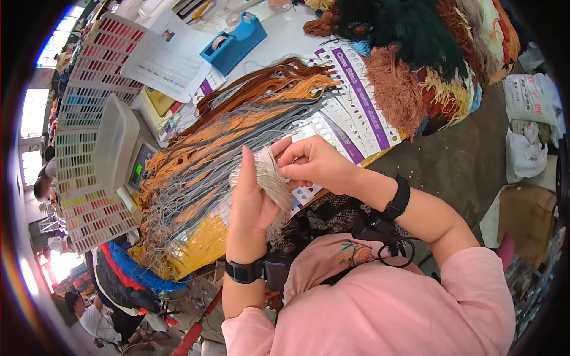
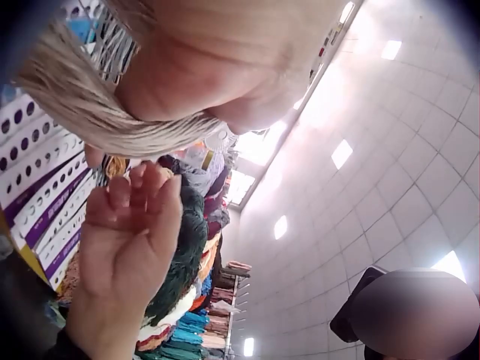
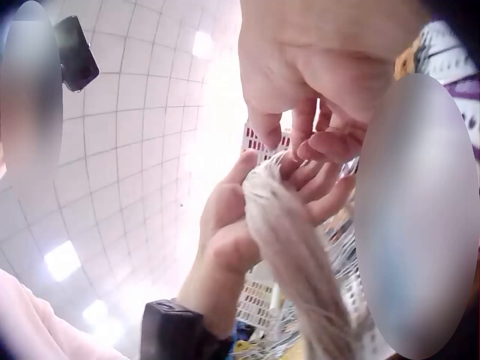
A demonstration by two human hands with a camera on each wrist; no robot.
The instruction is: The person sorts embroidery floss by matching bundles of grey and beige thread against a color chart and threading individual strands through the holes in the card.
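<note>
A skein of pale grey-beige thread [image 1: 272,178] lies over the palm of my left hand [image 1: 250,199], which grips it with thumb up and fingers behind. In the left wrist view the skein [image 2: 112,135] loops across the hand and droops in a bundle. My right hand [image 1: 320,163] comes in from the right with fingers bent, thumb and index finger meeting at the skein's upper edge. The right wrist view has the right fingertips [image 3: 300,146] close over the skein's gathered top [image 3: 264,180], beside the left fingers. Any single strand between them is too fine to make out.
Long brown, orange and grey threads [image 1: 219,139] spread over the table beneath the hands. Around them are punched purple-and-white cards [image 1: 359,98], a blue tape dispenser [image 1: 234,44], a scale [image 1: 127,145], a colour chart [image 1: 77,133] and heaped yarn [image 1: 409,53].
</note>
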